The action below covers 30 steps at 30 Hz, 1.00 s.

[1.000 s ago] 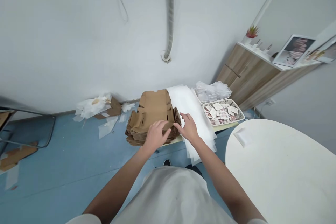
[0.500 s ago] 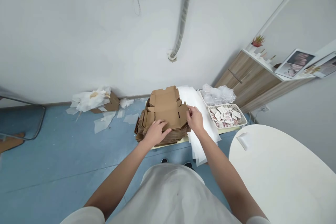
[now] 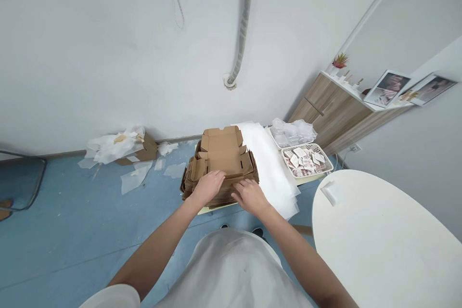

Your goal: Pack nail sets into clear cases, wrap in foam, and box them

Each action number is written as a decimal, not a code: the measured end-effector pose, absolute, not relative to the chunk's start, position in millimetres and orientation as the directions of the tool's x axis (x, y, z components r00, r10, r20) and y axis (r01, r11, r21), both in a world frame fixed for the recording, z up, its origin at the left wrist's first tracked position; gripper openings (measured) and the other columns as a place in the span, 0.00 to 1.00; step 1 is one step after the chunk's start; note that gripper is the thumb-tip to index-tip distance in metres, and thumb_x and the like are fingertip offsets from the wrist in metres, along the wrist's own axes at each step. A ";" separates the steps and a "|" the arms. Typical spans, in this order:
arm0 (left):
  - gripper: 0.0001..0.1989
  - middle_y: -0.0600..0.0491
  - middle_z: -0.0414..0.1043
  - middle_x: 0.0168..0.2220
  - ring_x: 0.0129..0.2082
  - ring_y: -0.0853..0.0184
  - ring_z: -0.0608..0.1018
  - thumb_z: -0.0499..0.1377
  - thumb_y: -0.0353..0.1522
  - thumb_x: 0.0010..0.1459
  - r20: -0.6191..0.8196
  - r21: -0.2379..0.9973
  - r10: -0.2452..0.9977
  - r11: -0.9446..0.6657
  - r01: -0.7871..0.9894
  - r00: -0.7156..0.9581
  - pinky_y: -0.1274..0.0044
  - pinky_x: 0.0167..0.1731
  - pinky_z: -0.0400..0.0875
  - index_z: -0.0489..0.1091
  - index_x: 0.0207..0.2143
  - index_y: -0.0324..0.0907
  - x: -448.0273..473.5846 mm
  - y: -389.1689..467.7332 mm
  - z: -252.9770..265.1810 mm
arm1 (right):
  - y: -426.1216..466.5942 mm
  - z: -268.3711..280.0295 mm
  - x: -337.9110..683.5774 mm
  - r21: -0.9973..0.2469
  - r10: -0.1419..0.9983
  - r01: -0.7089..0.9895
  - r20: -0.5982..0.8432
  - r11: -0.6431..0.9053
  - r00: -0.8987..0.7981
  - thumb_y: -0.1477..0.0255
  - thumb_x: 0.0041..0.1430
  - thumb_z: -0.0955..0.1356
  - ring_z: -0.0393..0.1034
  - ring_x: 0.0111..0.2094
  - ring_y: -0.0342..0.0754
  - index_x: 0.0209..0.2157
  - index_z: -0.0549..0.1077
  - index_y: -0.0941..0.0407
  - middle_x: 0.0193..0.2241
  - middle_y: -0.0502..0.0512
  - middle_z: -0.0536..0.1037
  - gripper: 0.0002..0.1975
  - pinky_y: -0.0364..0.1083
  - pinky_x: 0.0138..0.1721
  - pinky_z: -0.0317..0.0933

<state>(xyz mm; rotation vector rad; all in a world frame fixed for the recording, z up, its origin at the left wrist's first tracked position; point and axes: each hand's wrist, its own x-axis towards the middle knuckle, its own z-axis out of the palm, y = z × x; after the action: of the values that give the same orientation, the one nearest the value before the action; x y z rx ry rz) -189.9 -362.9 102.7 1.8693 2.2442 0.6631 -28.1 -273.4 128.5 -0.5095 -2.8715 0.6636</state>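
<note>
Brown, flat cardboard box blank (image 3: 221,158) tops a stack of similar blanks (image 3: 221,198) just beyond the grip. The left hand (image 3: 209,186) and right hand (image 3: 250,196) rest loosely curled at its near edge, apparently steadying it; whether they pinch it is unclear. Thin white sheets (image 3: 267,168) lie to their right.

Flat brown cardboard boxes (image 3: 224,159) and thin white sheets (image 3: 269,168) hide much of the pale yellow worktop (image 3: 309,179). Print on the little white cards (image 3: 299,152) is too small to read. The round white table (image 3: 390,240) runs out of view.
</note>
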 end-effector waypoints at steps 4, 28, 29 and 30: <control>0.14 0.49 0.69 0.34 0.36 0.65 0.71 0.42 0.31 0.58 0.237 0.445 0.942 0.112 0.889 -0.237 0.74 0.35 0.65 0.66 0.38 0.43 -191.6 -371.7 117.9 | -269.0 105.4 -24.7 -0.646 0.493 0.366 0.019 0.670 -0.870 0.63 0.52 0.63 0.66 0.41 0.53 0.43 0.69 0.55 0.37 0.59 0.74 0.17 0.52 0.43 0.57; 0.35 0.43 0.47 0.57 0.55 0.50 0.55 0.56 0.44 0.48 0.211 0.550 0.813 0.360 0.754 -0.542 0.59 0.49 0.54 0.49 0.56 0.42 -130.5 -377.9 154.5 | -239.2 136.4 60.6 -0.682 0.914 0.651 0.064 0.333 -0.400 0.73 0.54 0.55 0.67 0.43 0.51 0.54 0.58 0.55 0.45 0.56 0.71 0.24 0.50 0.41 0.62; 0.40 0.41 0.45 0.58 0.56 0.48 0.54 0.56 0.45 0.46 0.187 0.550 0.796 0.401 0.732 -0.576 0.58 0.48 0.55 0.44 0.57 0.41 -131.9 -373.8 153.6 | -240.1 134.7 68.6 -0.700 0.926 0.642 0.071 0.312 -0.372 0.73 0.54 0.56 0.67 0.43 0.51 0.54 0.58 0.55 0.46 0.56 0.71 0.24 0.50 0.41 0.61; 0.43 0.39 0.45 0.57 0.55 0.48 0.55 0.56 0.46 0.46 0.151 0.557 0.792 0.426 0.713 -0.591 0.58 0.46 0.57 0.40 0.58 0.40 -131.6 -369.0 151.2 | -241.3 133.3 77.2 -0.717 0.937 0.633 0.081 0.292 -0.340 0.73 0.54 0.56 0.66 0.44 0.50 0.54 0.58 0.55 0.46 0.56 0.70 0.24 0.50 0.42 0.61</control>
<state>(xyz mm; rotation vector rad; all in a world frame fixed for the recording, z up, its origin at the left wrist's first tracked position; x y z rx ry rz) -131.6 -369.0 151.2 1.3480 2.5369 0.8892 77.2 -241.3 133.3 -1.3982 -2.0708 0.8106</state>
